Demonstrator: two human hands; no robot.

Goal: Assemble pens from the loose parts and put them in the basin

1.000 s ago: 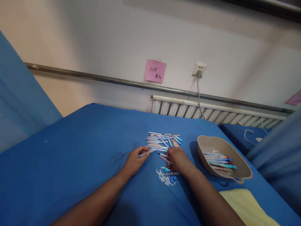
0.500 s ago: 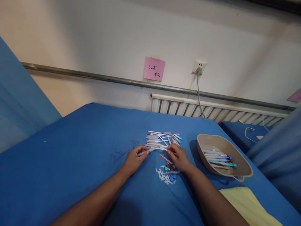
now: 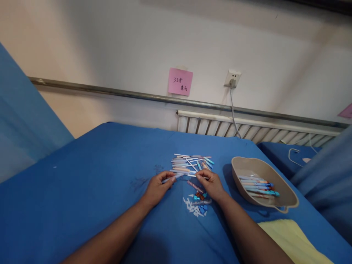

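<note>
My left hand (image 3: 159, 186) pinches a light-blue pen barrel (image 3: 178, 176) that points right. My right hand (image 3: 211, 184) is closed on a thin white stick, likely a pen refill (image 3: 191, 175), whose left end lies near the barrel's tip. Whether the two touch, I cannot tell. Just beyond my hands lies a pile of pastel pen barrels (image 3: 180, 169) and white sticks. Between my forearms are small white cone tips (image 3: 192, 209), blue pieces (image 3: 202, 209), brown and turquoise caps (image 3: 197, 197), and a patterned barrel (image 3: 194, 186).
A beige basin (image 3: 283, 187) with several pens (image 3: 255, 187) in it stands to the right. Nearer me is a yellow cloth (image 3: 291, 238). All this rests on a blue-covered table (image 3: 96, 190), with a radiator (image 3: 209, 126) and wall socket (image 3: 233, 78) behind.
The white refill has slid a little to the right, away from the light-blue barrel's tip, and more of it shows under my right hand. Both hands stay nearly in place.
</note>
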